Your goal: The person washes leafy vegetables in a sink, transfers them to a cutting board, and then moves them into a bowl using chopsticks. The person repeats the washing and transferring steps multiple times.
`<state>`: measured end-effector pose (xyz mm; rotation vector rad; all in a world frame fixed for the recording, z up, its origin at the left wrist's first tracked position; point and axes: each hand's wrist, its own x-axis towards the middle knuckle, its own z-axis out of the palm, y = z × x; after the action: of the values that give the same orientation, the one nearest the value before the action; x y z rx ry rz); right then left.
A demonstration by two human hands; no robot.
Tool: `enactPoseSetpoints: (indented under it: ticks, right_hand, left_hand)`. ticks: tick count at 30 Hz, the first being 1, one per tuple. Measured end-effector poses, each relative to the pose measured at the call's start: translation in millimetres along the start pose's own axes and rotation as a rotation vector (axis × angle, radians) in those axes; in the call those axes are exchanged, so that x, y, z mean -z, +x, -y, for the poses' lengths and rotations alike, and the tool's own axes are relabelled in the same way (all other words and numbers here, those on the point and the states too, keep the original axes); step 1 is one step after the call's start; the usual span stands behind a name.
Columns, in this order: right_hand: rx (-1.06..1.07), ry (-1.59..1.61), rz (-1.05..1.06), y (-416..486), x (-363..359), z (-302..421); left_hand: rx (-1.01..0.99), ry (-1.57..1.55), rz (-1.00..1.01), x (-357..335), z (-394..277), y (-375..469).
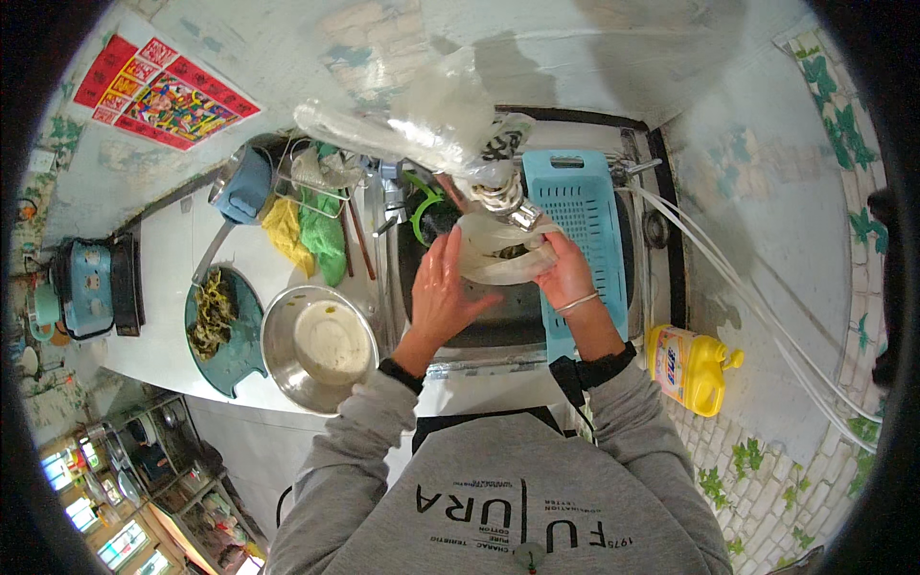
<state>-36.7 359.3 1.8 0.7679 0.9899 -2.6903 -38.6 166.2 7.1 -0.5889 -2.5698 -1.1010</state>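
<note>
A translucent plastic bag (496, 262) with dark bits inside its mouth is over the sink (496, 327), just below the metal tap (525, 214). My right hand (568, 269) pinches the bag's right edge. Along its left side lie the fingers of my left hand (445, 291), the thumb spread out below; the two hands support the bag between them. A blue slotted drain basket (582, 215) spans the right part of the sink, partly behind my right wrist. Near the sink's back left corner shows a bright green handle (424, 205).
Left of the sink are a steel basin (323, 345), a green board (241, 359) with wilted greens (212, 316), yellow (289, 228) and green cloths (322, 237), and a blue saucepan (248, 183). Clear plastic bags (445, 108) hang above the tap. A yellow jug (693, 370) stands at right.
</note>
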Motion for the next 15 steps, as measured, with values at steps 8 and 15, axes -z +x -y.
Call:
enactPoseSetpoints:
  ticks: [8,15]
  right_hand:
    - [-0.321,-0.203,0.197,-43.1,10.4,6.5]
    - [-0.145,0.138,0.387,-40.7,27.6,-41.1]
  left_hand:
    - [0.463,-0.623,0.178,-55.7,17.5,2.9]
    - [-0.022,-0.472,0.469,-38.1,-40.3,-32.8]
